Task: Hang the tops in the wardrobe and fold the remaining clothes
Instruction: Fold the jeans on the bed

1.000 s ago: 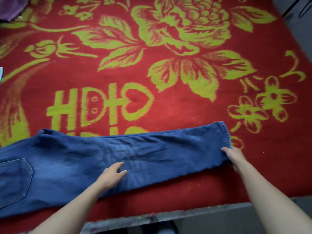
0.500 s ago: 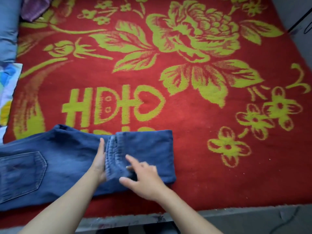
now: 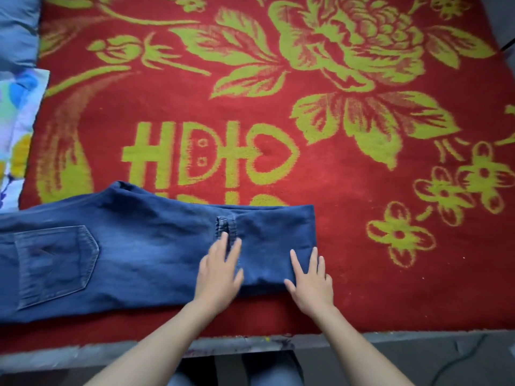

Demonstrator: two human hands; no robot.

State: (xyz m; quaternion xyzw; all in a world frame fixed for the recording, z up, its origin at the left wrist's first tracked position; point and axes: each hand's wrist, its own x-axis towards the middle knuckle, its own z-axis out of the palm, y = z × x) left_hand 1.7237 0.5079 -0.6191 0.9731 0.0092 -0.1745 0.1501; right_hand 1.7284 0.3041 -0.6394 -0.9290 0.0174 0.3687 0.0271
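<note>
Near edge first: both palms are down flat on the dark blue denim jeans (image 3: 125, 254). The left hand (image 3: 220, 270) has its fingers straight, right by the ribbed leg hem (image 3: 226, 227) that's doubled back onto the leg; the right hand (image 3: 310, 280) is spread, gripping nothing, pressing the folded end. Jeans lie lengthwise along the near edge of the red plush blanket w/ yellow-green flowers (image 3: 348, 190), back pocket (image 3: 55, 263) up toward the near-left corner, waist end out of shot. Far-left corner: a blue-grey pillow (image 3: 16, 29), w/ a pale flower-print sheet (image 3: 16, 129) just nearer along the left edge.
</note>
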